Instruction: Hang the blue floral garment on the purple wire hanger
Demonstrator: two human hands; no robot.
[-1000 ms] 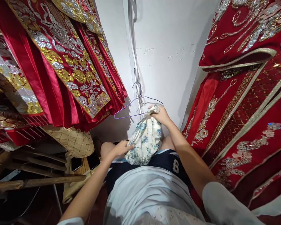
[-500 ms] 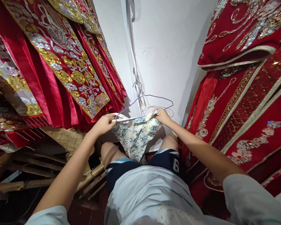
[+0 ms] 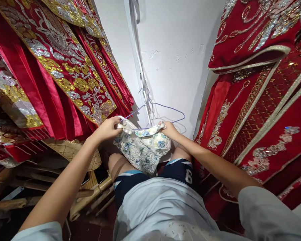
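Note:
A white garment with a blue and yellow floral print (image 3: 142, 150) hangs between my hands, above my thighs; its exact kind is unclear. My left hand (image 3: 109, 128) pinches its upper left edge, close to the left end of a thin purple wire hanger (image 3: 169, 107). With closed fingers, my right hand (image 3: 168, 130) grips the upper right edge, where the cloth is bunched. The hanger's left side passes into the garment's opening, while its right arm sticks out bare above my right hand. The hook points up toward the wall.
Red embroidered costumes with gold and silver sequins (image 3: 72, 70) hang at the left. More beaded red garments (image 3: 261, 110) hang at the right. A white wall (image 3: 175, 43) with a vertical strip of conduit stands ahead. Bamboo poles (image 3: 90, 197) lie low on the left.
My left hand has shifted slightly left and up with the cloth edge, and my right hand a little left and down. The hanger's right arm now stands farther clear of the garment.

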